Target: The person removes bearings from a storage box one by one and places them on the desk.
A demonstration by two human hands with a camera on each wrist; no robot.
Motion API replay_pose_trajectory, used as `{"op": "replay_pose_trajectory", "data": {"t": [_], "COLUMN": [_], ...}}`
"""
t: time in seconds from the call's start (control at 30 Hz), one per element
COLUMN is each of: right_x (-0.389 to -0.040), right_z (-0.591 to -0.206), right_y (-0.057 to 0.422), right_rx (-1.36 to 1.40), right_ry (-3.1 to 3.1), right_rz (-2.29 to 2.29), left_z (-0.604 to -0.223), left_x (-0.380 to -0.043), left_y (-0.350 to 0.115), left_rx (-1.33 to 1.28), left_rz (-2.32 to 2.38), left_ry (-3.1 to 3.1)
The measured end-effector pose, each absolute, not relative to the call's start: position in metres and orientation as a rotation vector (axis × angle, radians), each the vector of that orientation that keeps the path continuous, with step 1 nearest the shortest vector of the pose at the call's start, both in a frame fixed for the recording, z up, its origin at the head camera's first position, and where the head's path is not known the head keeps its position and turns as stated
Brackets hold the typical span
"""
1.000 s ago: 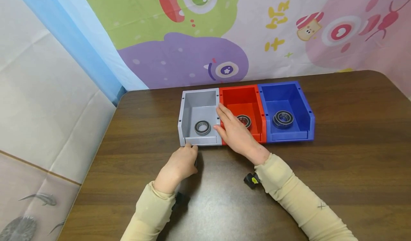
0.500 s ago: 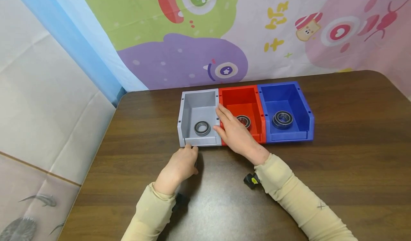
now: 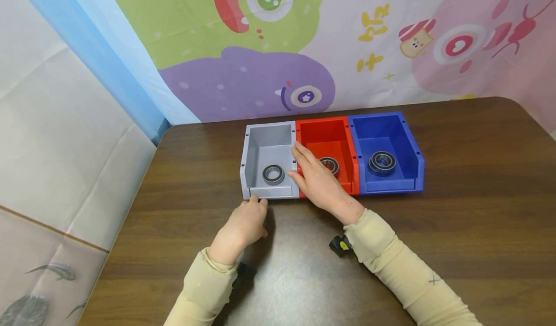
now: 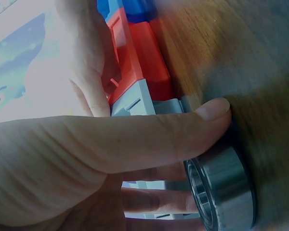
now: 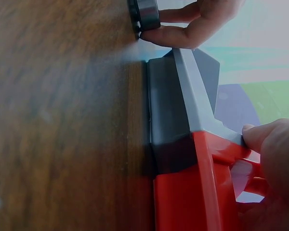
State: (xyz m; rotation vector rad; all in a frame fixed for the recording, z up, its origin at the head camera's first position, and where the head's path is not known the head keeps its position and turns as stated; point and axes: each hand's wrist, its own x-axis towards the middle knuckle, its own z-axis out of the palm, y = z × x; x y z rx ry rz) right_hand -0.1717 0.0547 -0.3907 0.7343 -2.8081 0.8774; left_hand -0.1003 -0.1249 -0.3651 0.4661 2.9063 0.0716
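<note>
Three joined bins stand in a row in the head view: a grey bin, a red bin and a blue bin. My left hand, just in front of the grey bin, grips a ball bearing at the tabletop between thumb and fingers. In the head view that bearing is mostly hidden under the hand. My right hand rests with fairly straight fingers on the wall between grey and red; its thumb touches the rim.
One bearing lies in the grey bin and another bearing, partly covered by my right hand, in the red. A bearing stack sits in the blue bin. Behind the brown table hangs a cartoon-print cloth.
</note>
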Motion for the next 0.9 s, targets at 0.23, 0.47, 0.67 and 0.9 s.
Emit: {"op": "replay_pose_trajectory", "data": {"t": [0.23, 0.47, 0.67, 0.9], "right_x": [-0.1693, -0.1709, -0.171, -0.1724], "right_z": [-0.3916, -0.39, -0.3903, -0.3912], "right_y": [0.056, 0.0561, 0.0557, 0.0552], "right_rx": [0.731, 0.742, 0.744, 0.744], "right_ry": [-2.83, -2.807, -2.81, -2.808], "right_rz": [0.878, 0.871, 0.859, 0.863], "left_z": [-0.3661, -0.3647, -0.3636, -0.3649], "left_x": [-0.099, -0.0996, -0.0994, -0.101], "left_y": [-0.1249, -0.1255, -0.1256, -0.1259], "left_rx": [0.455, 0.464, 0.457, 0.453], "left_rz": [0.088, 0.073, 0.088, 0.091], "left_ry": [2.886, 2.905, 2.898, 2.898]}}
